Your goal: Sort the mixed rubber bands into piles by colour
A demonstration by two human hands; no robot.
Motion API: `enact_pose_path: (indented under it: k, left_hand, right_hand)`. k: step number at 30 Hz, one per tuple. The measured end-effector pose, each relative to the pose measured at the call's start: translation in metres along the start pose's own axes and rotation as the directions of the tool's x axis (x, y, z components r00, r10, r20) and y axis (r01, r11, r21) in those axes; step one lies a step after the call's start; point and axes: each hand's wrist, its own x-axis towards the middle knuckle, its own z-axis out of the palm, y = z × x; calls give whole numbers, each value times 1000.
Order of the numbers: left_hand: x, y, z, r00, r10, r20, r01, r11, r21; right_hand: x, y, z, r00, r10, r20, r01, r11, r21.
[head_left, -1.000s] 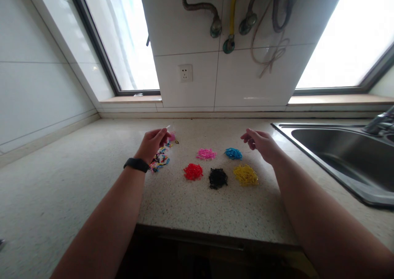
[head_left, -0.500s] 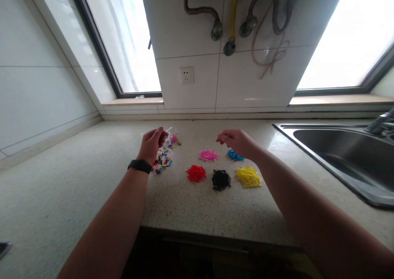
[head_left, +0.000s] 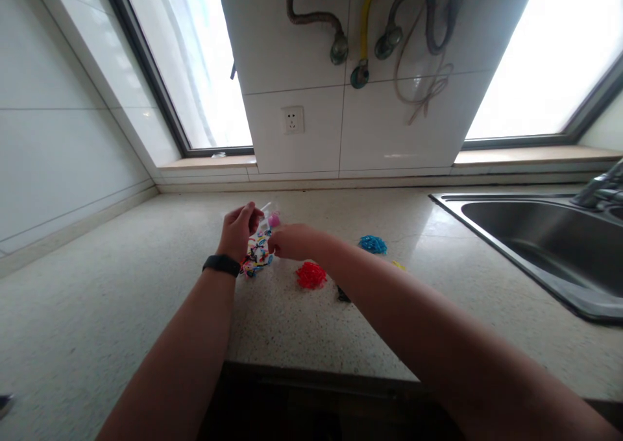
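Observation:
My left hand point(head_left: 240, 226), a dark band on its wrist, is closed with its fingertips at the edge of a clear plastic bag point(head_left: 267, 209). A small pink round thing point(head_left: 274, 220) shows at the bag. Just below lies a mixed pile of small coloured rubber bands point(head_left: 257, 254). Over the right edge of that pile, my right hand point(head_left: 294, 241) has its fingers curled down and pressed together; anything between them is hidden. Sorted bands lie nearby: a red pile point(head_left: 311, 275), a blue pile point(head_left: 373, 244), and black point(head_left: 343, 294) and yellow point(head_left: 399, 265) ones partly under my right forearm.
The speckled countertop point(head_left: 146, 285) runs to a tiled wall with a socket point(head_left: 293, 120) and hanging hoses point(head_left: 363, 32). On the right a steel sink point(head_left: 525, 233) with a faucet point(head_left: 601, 185) is set in. The counter's front edge is near me.
My right hand has swung left from above the blue and pink piles to the mixed pile. Its arm now hides the pink pile and most of the black and yellow. My left hand stays put.

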Motion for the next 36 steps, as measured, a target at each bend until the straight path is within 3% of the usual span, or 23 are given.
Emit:
enact_pose_path:
  k: [10, 17, 21, 25, 28, 32, 36]
  left_hand:
    - [1, 1, 1, 1000, -5, 5, 4, 1000, 16]
    - [0, 1, 2, 1000, -17, 13, 17, 1000, 13]
    - [0, -2, 3, 999, -16, 32, 15, 1000, 17]
    - [0, -3, 3, 999, -5, 51, 3, 999, 34]
    - [0, -3, 3, 998, 6, 68, -10, 998, 56]
    - [-3, -4, 4, 997, 8, 80, -14, 997, 80]
    - [-6, -4, 6, 996, -5, 84, -3, 996, 85]
  right_hand:
    - [14, -10, 13, 998, 57, 32, -55, 995, -80]
    - [3, -8, 8, 997, 72, 27, -69, 994, -85]
    - [-18, 6, 3, 998, 66, -21, -65, 998, 24]
    - [-47, 32, -1, 989, 72, -129, -34, 962, 272]
    - [-77, 56, -5, 957, 189, -221, -68, 885, 461]
    - [-120, 87, -9, 866, 356, -351, -79, 791, 607]
    - [-157, 110, -8, 775, 511, -373, -64, 649, 758]
